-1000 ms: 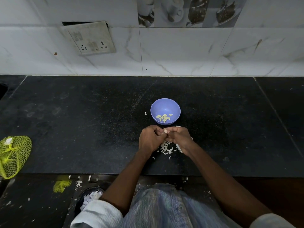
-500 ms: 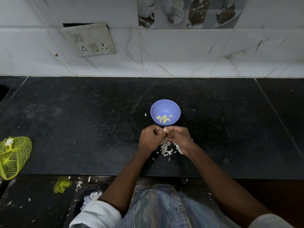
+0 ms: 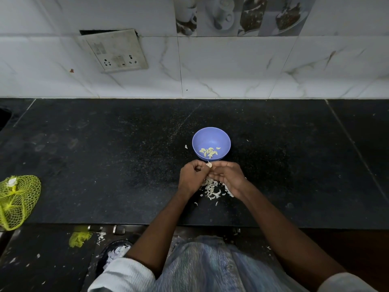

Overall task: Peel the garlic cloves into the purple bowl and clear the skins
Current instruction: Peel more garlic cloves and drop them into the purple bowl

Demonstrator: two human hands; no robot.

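Note:
A purple bowl (image 3: 211, 135) stands on the black counter (image 3: 105, 154) and holds several peeled garlic cloves (image 3: 209, 152). Just in front of the bowl my two hands meet over a small garlic clove (image 3: 209, 164). My left hand (image 3: 192, 178) pinches the clove at its fingertips. My right hand (image 3: 226, 175) touches the same clove from the right with curled fingers. Under and between my hands lies a pile of white garlic skins (image 3: 212, 188).
A yellow-green net bag (image 3: 16, 201) lies at the counter's left front edge. Single skin flakes lie left (image 3: 186, 146) and right (image 3: 248, 140) of the bowl. A switch plate (image 3: 114, 51) hangs on the tiled wall. More skins litter the floor (image 3: 101, 237).
Both hands stay at the same spot before the bowl. The clove now shows more plainly at the fingertips, and the fingers have shifted slightly around it.

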